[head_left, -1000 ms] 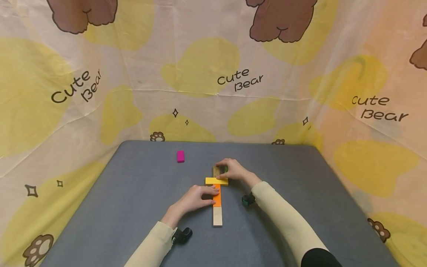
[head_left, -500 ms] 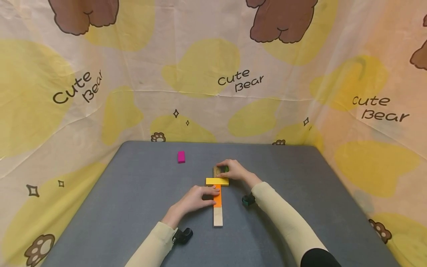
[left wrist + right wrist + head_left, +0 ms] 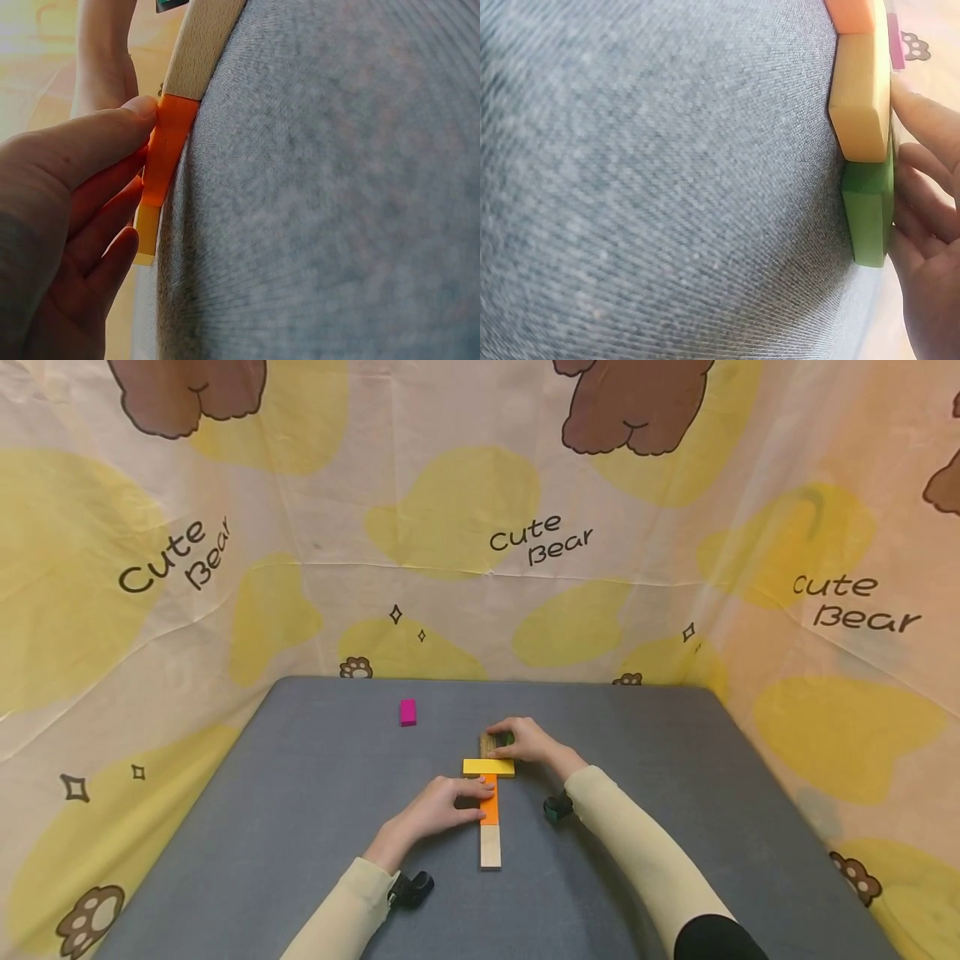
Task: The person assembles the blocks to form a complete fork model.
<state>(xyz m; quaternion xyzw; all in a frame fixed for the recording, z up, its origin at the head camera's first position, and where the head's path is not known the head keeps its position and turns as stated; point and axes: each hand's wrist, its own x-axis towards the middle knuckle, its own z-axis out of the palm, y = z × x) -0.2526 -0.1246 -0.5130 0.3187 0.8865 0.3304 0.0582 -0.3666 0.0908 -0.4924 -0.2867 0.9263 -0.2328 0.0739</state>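
Observation:
On the table lies a line of flat blocks. My left hand (image 3: 442,806) rests its thumb and fingers on the orange block (image 3: 492,810); the left wrist view shows the thumb tip at that block's edge. A pale wooden block (image 3: 490,847) adjoins its near end, and a yellow block (image 3: 480,767) lies crosswise at its far end. Beyond the yellow one, my right hand (image 3: 528,743) spans a brown wooden block (image 3: 487,747) between thumb and forefinger. A green block (image 3: 868,217), mostly hidden under that hand in the head view, sits beside the yellow one.
A magenta block (image 3: 407,712) lies apart toward the back left of the grey table (image 3: 337,760). Behind the table hangs a cloth (image 3: 450,527) with bear prints. Each wrist wears a small dark camera.
Both hands keep their places on the blocks, and the blocks stay put. The head view shifts only very slightly.

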